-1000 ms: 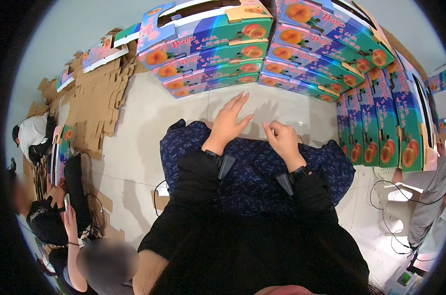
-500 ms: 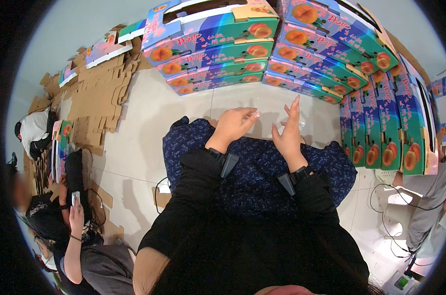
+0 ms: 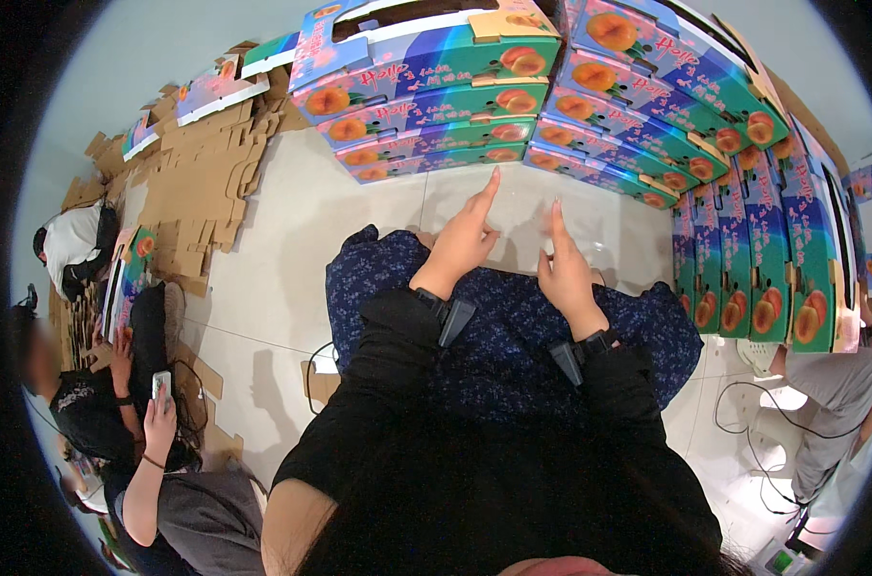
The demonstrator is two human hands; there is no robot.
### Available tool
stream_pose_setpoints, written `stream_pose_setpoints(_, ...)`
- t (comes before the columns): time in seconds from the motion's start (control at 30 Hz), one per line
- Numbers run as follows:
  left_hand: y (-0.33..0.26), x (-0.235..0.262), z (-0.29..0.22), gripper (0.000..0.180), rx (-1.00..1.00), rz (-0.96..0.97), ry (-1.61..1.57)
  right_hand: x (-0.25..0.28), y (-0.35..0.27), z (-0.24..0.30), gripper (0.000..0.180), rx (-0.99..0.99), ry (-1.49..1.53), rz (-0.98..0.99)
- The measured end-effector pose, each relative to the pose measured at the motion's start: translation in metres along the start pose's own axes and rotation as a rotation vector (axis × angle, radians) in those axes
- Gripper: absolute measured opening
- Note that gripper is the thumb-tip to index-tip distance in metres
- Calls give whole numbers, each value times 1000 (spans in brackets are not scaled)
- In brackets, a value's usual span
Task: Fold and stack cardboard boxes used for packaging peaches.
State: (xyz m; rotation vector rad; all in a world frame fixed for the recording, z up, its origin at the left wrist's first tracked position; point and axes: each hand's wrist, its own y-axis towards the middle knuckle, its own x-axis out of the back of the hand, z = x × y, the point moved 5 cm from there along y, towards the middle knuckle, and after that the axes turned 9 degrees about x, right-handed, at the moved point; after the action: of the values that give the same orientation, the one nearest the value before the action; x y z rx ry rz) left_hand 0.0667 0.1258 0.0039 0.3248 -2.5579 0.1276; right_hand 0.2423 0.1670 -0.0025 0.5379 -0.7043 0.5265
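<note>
The left hand (image 3: 463,240) hangs over the front edge of a dark navy cloth with a small pale floral print (image 3: 513,336), which covers the person's lap. Its fingers are straight and close together, angled up toward the cartons, with the thumb standing apart from them; it grips nothing. The right hand (image 3: 568,278) is just beside it, apart from it, likewise bare, index finger extended upward and thumb lifted on the inner side; how its other fingers bend is hard to tell.

Beyond the fingertips, on the pale tiled floor (image 3: 282,230), is a stack of blue, pink and green cardboard cartons printed with orange fruit (image 3: 436,77). A second stack of matching cartons (image 3: 638,96) is close to its right, and farther right a row of upright matching cartons (image 3: 753,259) stands side by side. Neither hand touches any of them.

Each wrist wears a black band with a dark wedge-shaped piece. To the left, flattened brown cardboard sheets (image 3: 196,192) lie overlapping, and a co-worker's hand (image 3: 159,422) holds a pale phone (image 3: 161,386).
</note>
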Motion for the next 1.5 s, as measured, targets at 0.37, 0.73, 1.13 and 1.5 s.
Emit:
stream_pose_setpoints(0.37, 2, -2, -9, 37, -104, -37, 238, 19, 4, 7, 101, 201, -125, -325)
stream_pose_setpoints(0.73, -2, -2, -9, 37, -169, -45, 91, 8, -1, 3, 34, -19, -50, -85)
stream_pose_setpoints(1.13, 1, -1, -5, 30, -163, -26, 107, 11, 3, 10, 47, -25, 8, -59)
stream_pose_setpoints(1.5, 1, -4, -7, 45, -63, 95, 263, 15, 4, 9, 84, 106, -3, -202)
